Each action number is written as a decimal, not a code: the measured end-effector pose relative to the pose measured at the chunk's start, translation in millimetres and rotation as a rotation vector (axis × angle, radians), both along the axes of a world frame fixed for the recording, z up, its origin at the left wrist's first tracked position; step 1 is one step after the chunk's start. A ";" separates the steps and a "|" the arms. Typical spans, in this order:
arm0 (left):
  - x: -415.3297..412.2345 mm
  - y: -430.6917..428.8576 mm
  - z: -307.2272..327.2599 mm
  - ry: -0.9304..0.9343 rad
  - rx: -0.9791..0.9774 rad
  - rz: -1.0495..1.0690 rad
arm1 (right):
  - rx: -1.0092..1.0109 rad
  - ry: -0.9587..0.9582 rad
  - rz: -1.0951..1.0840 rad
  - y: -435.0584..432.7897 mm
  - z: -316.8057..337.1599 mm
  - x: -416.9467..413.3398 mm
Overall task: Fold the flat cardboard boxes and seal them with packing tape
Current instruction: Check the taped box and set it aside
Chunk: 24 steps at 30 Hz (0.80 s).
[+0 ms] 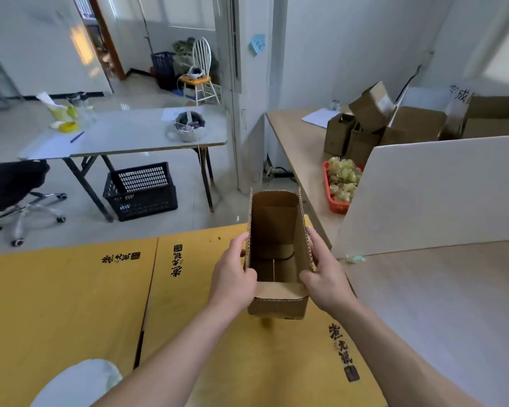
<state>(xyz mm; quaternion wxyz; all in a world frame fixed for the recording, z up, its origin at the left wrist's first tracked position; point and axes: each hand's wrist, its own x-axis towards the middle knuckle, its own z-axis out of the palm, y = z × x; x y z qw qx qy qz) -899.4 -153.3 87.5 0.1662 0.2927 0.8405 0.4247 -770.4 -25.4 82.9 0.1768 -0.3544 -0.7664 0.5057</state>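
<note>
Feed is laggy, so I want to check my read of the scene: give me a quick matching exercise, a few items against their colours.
Items:
1. open box between the hands (left hand, right hand)
2. crate under the far table
3. basket on the right-hand desk
4. flat sheets on the work surface

Colours:
A. black
B. yellow
C. brown
D. red

Pairs: 1-C, 2-A, 3-D, 4-B
</note>
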 end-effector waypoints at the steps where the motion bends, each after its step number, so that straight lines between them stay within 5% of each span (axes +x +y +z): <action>1: -0.8 13.2 -2.7 -0.003 0.005 0.017 | 0.005 -0.004 0.009 15.6 -2.8 -3.0; 9: -13.2 110.0 -20.7 0.003 0.024 0.095 | 0.065 -0.079 0.041 123.8 -22.8 -34.5; 14: -16.2 143.2 -42.7 -0.015 -0.126 0.048 | -0.036 -0.242 0.026 148.3 -42.7 -52.8; 24: -13.1 166.0 -49.2 -0.003 -0.195 0.042 | 0.021 -0.178 -0.101 160.4 -49.4 -60.9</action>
